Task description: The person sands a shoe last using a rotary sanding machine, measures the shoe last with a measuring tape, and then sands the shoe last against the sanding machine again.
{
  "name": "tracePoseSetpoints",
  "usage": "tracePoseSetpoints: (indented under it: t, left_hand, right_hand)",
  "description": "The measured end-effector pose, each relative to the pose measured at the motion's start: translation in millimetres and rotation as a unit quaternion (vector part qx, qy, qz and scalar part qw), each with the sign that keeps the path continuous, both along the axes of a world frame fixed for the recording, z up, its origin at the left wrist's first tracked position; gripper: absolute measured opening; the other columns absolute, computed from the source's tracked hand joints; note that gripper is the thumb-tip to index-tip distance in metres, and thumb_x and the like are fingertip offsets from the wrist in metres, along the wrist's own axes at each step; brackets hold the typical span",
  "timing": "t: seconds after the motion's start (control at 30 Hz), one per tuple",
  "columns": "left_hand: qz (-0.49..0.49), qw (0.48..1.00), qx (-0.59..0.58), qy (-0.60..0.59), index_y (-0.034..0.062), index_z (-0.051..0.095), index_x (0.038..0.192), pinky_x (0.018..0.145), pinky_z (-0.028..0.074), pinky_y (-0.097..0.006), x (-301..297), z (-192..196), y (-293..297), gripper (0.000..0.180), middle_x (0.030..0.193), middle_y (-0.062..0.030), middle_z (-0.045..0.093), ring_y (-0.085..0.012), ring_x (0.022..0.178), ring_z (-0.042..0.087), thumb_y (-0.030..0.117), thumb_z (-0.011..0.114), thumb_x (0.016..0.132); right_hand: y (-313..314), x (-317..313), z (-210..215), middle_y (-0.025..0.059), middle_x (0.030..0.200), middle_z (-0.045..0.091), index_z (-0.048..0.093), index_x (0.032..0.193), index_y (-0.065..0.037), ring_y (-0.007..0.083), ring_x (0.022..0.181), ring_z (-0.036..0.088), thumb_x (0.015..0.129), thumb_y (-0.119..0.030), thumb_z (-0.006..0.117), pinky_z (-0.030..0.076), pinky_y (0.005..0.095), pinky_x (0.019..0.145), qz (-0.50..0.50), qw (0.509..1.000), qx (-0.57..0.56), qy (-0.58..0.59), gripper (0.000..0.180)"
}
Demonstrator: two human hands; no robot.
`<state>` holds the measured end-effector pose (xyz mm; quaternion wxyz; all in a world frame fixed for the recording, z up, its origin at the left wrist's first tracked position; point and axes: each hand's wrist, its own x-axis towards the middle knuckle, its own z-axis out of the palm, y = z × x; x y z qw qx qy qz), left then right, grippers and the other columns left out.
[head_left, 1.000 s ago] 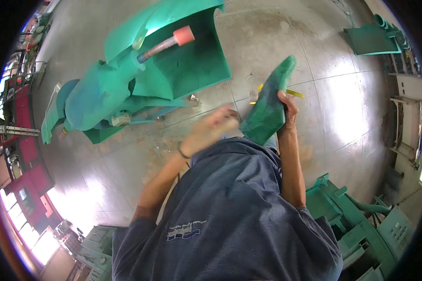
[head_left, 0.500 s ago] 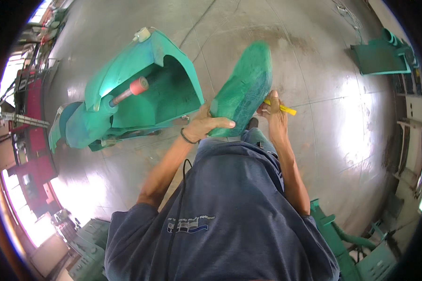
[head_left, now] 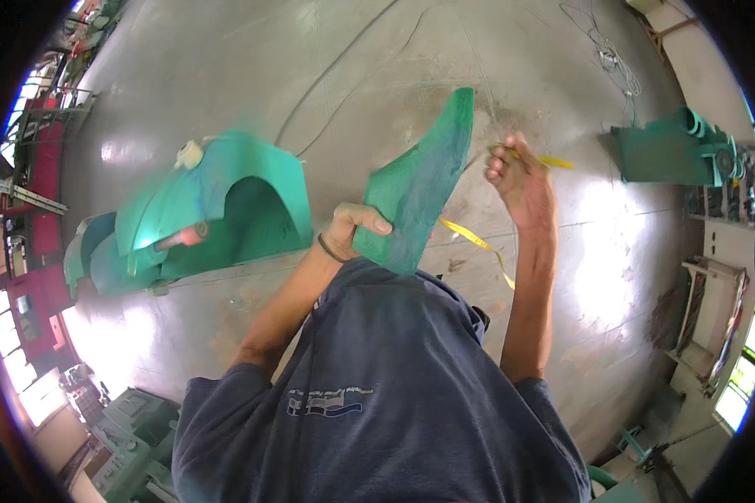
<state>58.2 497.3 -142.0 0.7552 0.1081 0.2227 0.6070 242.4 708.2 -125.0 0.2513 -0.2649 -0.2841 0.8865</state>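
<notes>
My left hand [head_left: 356,226] grips the heel end of a green shoe last [head_left: 419,184], thumb on its near face and the fingers hidden behind. The last is tilted, its narrow toe end pointing up and away from me. Right of it my raised right hand [head_left: 520,180] is closed on a yellow measuring tape [head_left: 555,162], whose end sticks out past the knuckles. Another stretch of the yellow tape [head_left: 470,235] hangs in a curve from behind the last. How the tape runs behind the last is hidden.
At left stands a green machine [head_left: 268,180] with a hooded opening and a reddish roller [head_left: 195,233] on a shaft. Cables [head_left: 344,59] lie across the grey floor. Another green machine [head_left: 667,155] stands at far right, and grey-green equipment [head_left: 134,444] at lower left.
The last has turned from showing its broad face to a narrower side. My right hand has moved up and right, away from it, with the tape; a length of tape now hangs loose.
</notes>
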Motion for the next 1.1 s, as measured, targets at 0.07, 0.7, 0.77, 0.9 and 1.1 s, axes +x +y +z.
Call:
tracePoseSetpoints:
  t: [0.07, 0.7, 0.77, 0.9, 1.1]
  left_hand:
    - [0.008, 0.999, -0.02, 0.03, -0.0057, 0.043, 0.14, 0.095, 0.049, -0.042, -18.6, -9.3, 30.8, 0.086, 0.127, -0.0213, 0.057, -0.0325, 0.104, 0.063, 0.022, 0.066, 0.062]
    - [0.017, 0.997, -0.025, 0.065, -0.0076, 0.049, 0.135, 0.095, 0.053, -0.041, -201.9, -2.7, 349.7, 0.067, 0.124, -0.0209, 0.062, -0.0315, 0.107, 0.065, 0.01, 0.065, 0.072]
    - [0.036, 0.998, -0.02, 0.047, -0.0057, 0.052, 0.133, 0.093, 0.055, -0.039, -222.2, -4.3, 379.1, 0.062, 0.122, -0.0184, 0.064, -0.0282, 0.103, 0.067, 0.007, 0.067, 0.074]
    - [0.136, 0.988, -0.056, 0.044, -0.0048, 0.054, 0.132, 0.093, 0.055, -0.039, -242.8, 2.8, 431.5, 0.056, 0.122, -0.0177, 0.064, -0.0268, 0.105, 0.067, 0.007, 0.068, 0.079]
    - [0.239, 0.964, -0.047, 0.103, -0.003, 0.057, 0.129, 0.091, 0.055, -0.038, -249.4, 30.5, 492.1, 0.047, 0.116, -0.015, 0.067, -0.024, 0.103, 0.068, 0.009, 0.068, 0.086]
  right_hand:
    - [50.0, 14.5, -23.9, 0.0064, 0.084, 0.058, 0.057, 0.095, -0.008, 0.019, 0.078, 0.06, 0.103, -0.032, 0.051, 0.05, 0.0329, 0.071, -0.012, 0.999, -0.008, 0.034, 0.026]
    - [241.8, -218.3, -71.2, 0.005, 0.081, 0.056, 0.052, 0.13, 0.003, 0.0134, 0.067, 0.054, 0.099, -0.068, 0.027, 0.044, 0.0278, 0.057, 0.02, 0.995, 0.03, -0.088, 0.081]
    - [274.1, -222.8, -59.5, 0.0026, 0.077, 0.054, 0.056, 0.126, 0.0, 0.011, 0.063, 0.05, 0.1, -0.066, 0.029, 0.041, 0.0261, 0.055, 0.104, 0.981, 0.105, -0.124, 0.076]
    - [354.5, -228.4, -27.2, 0.0091, 0.084, 0.058, 0.056, 0.128, -0.004, 0.0151, 0.069, 0.054, 0.106, -0.045, 0.039, 0.045, 0.0302, 0.062, 0.229, 0.899, 0.318, -0.194, 0.05]
    - [469.1, -259.9, -13.9, 0.0135, 0.064, 0.047, 0.059, 0.116, -0.001, 0.017, 0.057, 0.044, 0.103, -0.014, 0.05, 0.038, 0.0346, 0.054, 0.208, 0.75, 0.584, -0.232, 0.021]
